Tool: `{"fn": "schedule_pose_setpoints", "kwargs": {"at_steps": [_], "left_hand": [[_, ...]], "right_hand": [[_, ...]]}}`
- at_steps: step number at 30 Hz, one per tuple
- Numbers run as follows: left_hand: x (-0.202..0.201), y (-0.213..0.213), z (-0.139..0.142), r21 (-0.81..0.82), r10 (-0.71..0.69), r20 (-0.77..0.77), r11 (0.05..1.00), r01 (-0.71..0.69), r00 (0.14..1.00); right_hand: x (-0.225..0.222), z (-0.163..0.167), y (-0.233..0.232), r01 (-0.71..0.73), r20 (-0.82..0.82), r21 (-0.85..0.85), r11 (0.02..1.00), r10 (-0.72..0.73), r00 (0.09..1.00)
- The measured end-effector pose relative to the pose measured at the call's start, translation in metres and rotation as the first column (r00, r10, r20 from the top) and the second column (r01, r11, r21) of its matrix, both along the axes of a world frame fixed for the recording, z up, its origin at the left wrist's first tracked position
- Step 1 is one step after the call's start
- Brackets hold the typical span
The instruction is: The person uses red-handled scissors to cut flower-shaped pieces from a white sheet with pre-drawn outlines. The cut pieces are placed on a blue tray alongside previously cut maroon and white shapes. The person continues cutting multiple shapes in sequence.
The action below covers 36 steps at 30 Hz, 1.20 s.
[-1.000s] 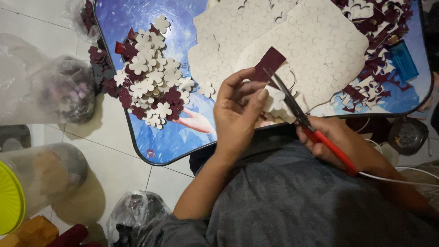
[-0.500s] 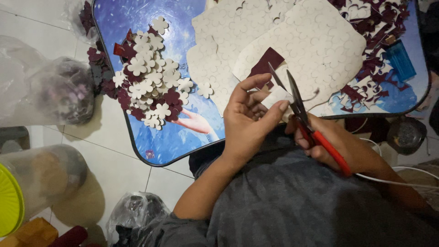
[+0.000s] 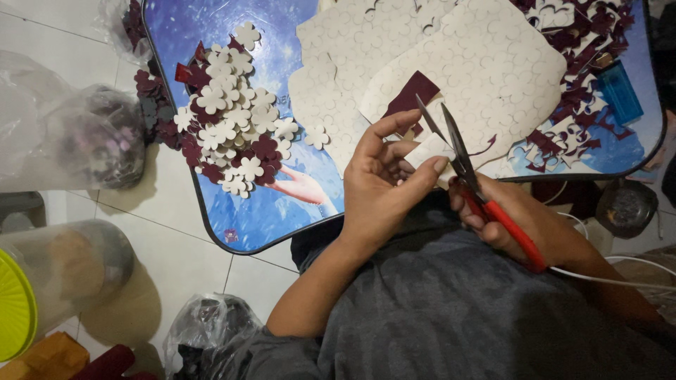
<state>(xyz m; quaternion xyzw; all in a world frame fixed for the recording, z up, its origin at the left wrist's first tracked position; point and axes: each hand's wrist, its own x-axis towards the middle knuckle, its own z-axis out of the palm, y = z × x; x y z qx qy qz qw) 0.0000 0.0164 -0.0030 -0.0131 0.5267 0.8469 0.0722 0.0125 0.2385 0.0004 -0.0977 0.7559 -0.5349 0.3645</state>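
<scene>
My left hand pinches a small piece of sheet, maroon on one side and white on the other, over the near edge of a low blue picture table. My right hand grips red-handled scissors whose blades stand apart at the piece's edge. A pile of cut flower shapes, white and maroon, lies on the table's left part. Large white sheets printed with flower outlines cover the middle.
Maroon offcuts and a blue box lie at the table's right. Clear plastic bags sit on the white tiled floor to the left. A jar with a yellow-green lid stands bottom left. A white cable crosses my lap.
The piece in my left hand has turned and shifted slightly. The scissor blades have moved to its edge.
</scene>
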Motion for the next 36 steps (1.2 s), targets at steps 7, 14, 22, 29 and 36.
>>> {"fn": "schedule_pose_setpoints", "kwargs": {"at_steps": [7, 14, 22, 29, 36], "left_hand": [[-0.002, -0.003, 0.002, -0.007, 0.028, -0.002, 1.000, -0.028, 1.000], [-0.005, -0.009, 0.005, 0.074, 0.038, 0.019, 0.996, -0.039, 0.999], [-0.004, -0.011, -0.002, -0.040, 0.118, -0.032, 0.992, -0.119, 0.992], [0.000, 0.002, -0.003, 0.132, 0.150, -0.031, 0.981, -0.145, 0.988], [-0.001, 0.000, -0.002, 0.107, 0.021, -0.007, 0.994, -0.020, 1.000]], "right_hand": [[0.002, -0.005, 0.006, -0.018, -0.039, 0.044, 0.999, 0.020, 0.999], [0.003, -0.012, 0.010, -0.051, -0.086, 0.064, 0.997, 0.057, 0.995], [0.002, -0.018, 0.011, -0.076, -0.099, 0.070, 0.995, 0.083, 0.992], [0.002, -0.009, 0.007, -0.038, -0.097, 0.071, 0.997, 0.045, 0.994], [0.000, 0.005, 0.003, -0.034, -0.079, 0.014, 0.999, 0.035, 0.996]]}}
